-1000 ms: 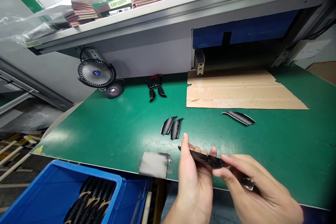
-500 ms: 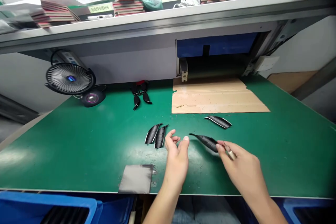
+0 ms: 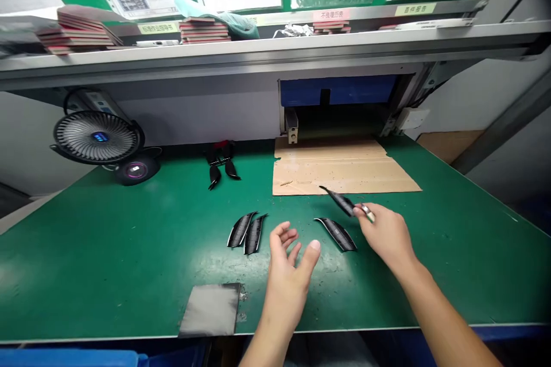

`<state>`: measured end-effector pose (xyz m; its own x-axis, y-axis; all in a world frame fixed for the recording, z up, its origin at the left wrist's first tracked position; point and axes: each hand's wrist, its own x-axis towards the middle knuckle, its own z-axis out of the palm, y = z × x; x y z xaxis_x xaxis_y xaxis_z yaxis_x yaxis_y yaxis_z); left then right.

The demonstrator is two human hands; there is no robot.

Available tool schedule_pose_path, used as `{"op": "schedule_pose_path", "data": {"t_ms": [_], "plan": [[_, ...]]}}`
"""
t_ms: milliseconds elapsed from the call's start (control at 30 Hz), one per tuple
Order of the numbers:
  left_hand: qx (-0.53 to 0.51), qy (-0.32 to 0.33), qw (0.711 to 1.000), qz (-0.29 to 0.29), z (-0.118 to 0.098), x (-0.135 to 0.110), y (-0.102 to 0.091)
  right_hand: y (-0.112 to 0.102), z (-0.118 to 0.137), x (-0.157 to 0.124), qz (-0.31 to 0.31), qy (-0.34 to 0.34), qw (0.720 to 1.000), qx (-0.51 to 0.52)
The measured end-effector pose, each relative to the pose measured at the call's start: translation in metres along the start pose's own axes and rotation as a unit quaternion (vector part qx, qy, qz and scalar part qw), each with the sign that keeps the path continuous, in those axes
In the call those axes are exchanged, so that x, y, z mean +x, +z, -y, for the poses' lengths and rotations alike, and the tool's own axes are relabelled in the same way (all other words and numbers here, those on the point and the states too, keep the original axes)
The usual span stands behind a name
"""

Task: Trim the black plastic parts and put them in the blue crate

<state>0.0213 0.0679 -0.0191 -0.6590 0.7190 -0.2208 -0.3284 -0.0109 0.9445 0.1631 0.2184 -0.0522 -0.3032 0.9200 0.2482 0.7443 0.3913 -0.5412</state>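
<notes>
My right hand [image 3: 385, 235] pinches a slim black curved plastic piece [image 3: 340, 200] by one end and holds it above the green mat, its tip over the cardboard's near edge; a small metal tool [image 3: 368, 212] is also in that hand. A second black piece [image 3: 336, 233] lies on the mat just below it. My left hand [image 3: 290, 255] hovers over the mat with fingers loosely spread and nothing in it. Two more black pieces [image 3: 246, 230] lie side by side to its left.
A cardboard sheet [image 3: 344, 169] lies at the back of the green mat [image 3: 107, 252]. A grey square pad [image 3: 210, 316] sits at the near edge. A small desk fan [image 3: 98, 139] stands at the back left, black pliers-like clips [image 3: 220, 161] beside it. A shelf [image 3: 258, 49] carries stacked pads.
My left hand has let go of the black piece and opened. My right hand has carried the piece away and up towards the cardboard. The view has tilted up and the blue bin has left it.
</notes>
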Motion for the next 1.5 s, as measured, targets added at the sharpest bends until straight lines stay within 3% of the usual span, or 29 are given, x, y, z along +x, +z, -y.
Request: {"op": "schedule_pose_path", "data": {"t_ms": [167,267,367,467,567,667,800,900,1067,1233,1500], "plan": [[-0.213,-0.054,0.974,0.051,-0.030,0.001,-0.003,-0.009,0.076,-0.076,0.030,-0.164,0.973,0.160],[-0.338,-0.054,0.940,0.007,-0.047,-0.004,-0.009,-0.010,0.094,-0.109,0.019,-0.201,0.952,0.231],[-0.418,-0.037,0.905,-0.078,-0.056,-0.007,-0.016,-0.008,0.092,-0.123,0.076,-0.179,0.949,0.248],[-0.450,-0.031,0.886,-0.111,-0.057,-0.009,-0.021,-0.004,0.090,-0.129,0.111,-0.158,0.942,0.276],[-0.455,-0.018,0.884,-0.107,-0.055,-0.012,-0.021,0.001,0.095,-0.132,0.151,-0.102,0.920,0.348],[-0.449,-0.001,0.889,-0.096,-0.053,-0.017,-0.021,0.005,0.100,-0.133,0.227,-0.042,0.879,0.417],[-0.443,0.015,0.892,-0.084,-0.052,-0.021,-0.020,0.004,0.101,-0.127,0.326,-0.016,0.818,0.474],[-0.434,0.034,0.897,-0.077,-0.051,-0.023,-0.019,-0.001,0.101,-0.123,0.358,-0.002,0.800,0.481],[-0.415,0.060,0.905,-0.070,-0.049,-0.027,-0.017,-0.004,0.102,-0.120,0.369,-0.020,0.819,0.440],[-0.405,0.069,0.908,-0.075,-0.044,-0.028,-0.016,-0.005,0.104,-0.121,0.322,-0.066,0.870,0.368],[-0.397,0.073,0.911,-0.085,-0.040,-0.029,-0.013,-0.003,0.102,-0.124,0.254,-0.126,0.903,0.322]]}}
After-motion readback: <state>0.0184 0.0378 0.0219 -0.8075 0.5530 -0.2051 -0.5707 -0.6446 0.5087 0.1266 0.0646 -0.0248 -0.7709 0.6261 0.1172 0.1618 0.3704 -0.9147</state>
